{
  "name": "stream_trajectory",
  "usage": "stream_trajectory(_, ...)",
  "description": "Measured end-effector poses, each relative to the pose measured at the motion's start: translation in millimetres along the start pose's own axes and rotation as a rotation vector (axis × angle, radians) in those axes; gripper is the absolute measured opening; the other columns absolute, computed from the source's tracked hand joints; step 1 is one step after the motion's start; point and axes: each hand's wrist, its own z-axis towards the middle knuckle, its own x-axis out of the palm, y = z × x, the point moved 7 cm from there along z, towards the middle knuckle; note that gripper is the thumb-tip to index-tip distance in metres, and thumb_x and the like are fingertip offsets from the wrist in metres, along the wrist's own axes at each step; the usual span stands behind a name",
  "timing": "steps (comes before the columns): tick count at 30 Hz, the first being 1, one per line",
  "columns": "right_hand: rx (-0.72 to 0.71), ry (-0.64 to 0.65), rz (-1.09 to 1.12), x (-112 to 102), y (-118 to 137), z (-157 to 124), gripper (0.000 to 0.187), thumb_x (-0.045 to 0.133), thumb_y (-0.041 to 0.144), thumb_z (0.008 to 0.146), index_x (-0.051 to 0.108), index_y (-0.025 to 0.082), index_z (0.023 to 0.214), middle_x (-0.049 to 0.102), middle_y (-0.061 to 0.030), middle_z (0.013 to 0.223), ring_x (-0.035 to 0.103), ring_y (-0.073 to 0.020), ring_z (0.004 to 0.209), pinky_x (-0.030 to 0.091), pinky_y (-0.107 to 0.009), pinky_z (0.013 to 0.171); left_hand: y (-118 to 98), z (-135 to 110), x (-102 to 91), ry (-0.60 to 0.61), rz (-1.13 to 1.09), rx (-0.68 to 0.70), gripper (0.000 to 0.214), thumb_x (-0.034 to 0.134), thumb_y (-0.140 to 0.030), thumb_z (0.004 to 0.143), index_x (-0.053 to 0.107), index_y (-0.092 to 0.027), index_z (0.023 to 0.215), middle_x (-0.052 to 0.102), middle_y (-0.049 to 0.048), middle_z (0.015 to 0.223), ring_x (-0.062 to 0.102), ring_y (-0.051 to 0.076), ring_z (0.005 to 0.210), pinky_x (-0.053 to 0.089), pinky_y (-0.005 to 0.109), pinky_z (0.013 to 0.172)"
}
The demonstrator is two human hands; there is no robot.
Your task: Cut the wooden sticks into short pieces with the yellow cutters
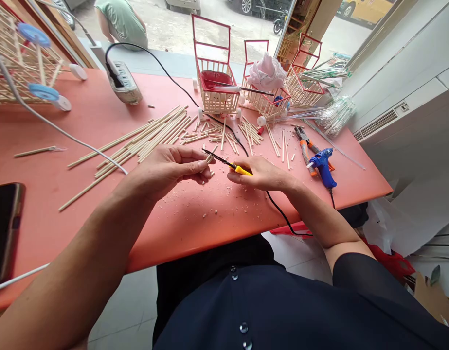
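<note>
My left hand (173,167) is closed around a few short wooden sticks (209,156) over the orange table (166,218). My right hand (259,174) grips a yellow-handled soldering tool (229,165), its dark tip touching the stick ends by my left fingers. The tool's black cord (278,211) runs off the table's front edge. Wood crumbs lie on the table under both hands.
Long bamboo sticks (144,138) and short cut pieces (246,133) lie behind my hands. A blue glue gun (322,165) and orange pliers (304,143) sit to the right. Three stick-built carts (217,87) stand at the back, a power strip (124,82) back left, a phone (3,228) far left.
</note>
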Motion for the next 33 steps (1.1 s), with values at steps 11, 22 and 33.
stream_trajectory(11,0.016,-0.122,-0.032,-3,-6,-1,0.047,0.062,0.064,0.099,0.053,0.022,0.082,0.049,0.0033,0.075,0.045,-0.0143,0.076,0.027,-0.034,0.075,-5,-2,-0.7,0.014,0.126,0.006,0.045,0.111,-0.048,0.061,0.088,-0.019,0.088,0.083,0.0095,0.075,0.079,0.024,0.071,0.07,0.037,0.074)
stream_trajectory(22,0.068,-0.173,-0.054,-7,-13,-2,0.053,0.062,0.072,0.098,0.05,0.023,0.081,0.046,0.0039,0.075,0.043,-0.0146,0.076,0.027,-0.035,0.075,-9,2,-52.0,-0.335,0.828,0.164,0.006,0.09,-0.025,0.071,0.087,-0.029,0.069,0.081,0.0057,0.069,0.073,0.027,0.072,0.055,0.034,0.071)
stream_trajectory(33,0.055,-0.26,-0.1,-1,-3,-1,0.061,0.058,0.081,0.099,0.045,0.024,0.08,0.053,0.0007,0.078,0.044,-0.0161,0.077,0.028,-0.035,0.076,-19,-14,-4.0,-0.298,0.329,0.28,0.035,0.096,-0.044,0.08,0.092,-0.019,0.104,0.089,0.0098,0.095,0.084,0.026,0.089,0.067,0.035,0.083)
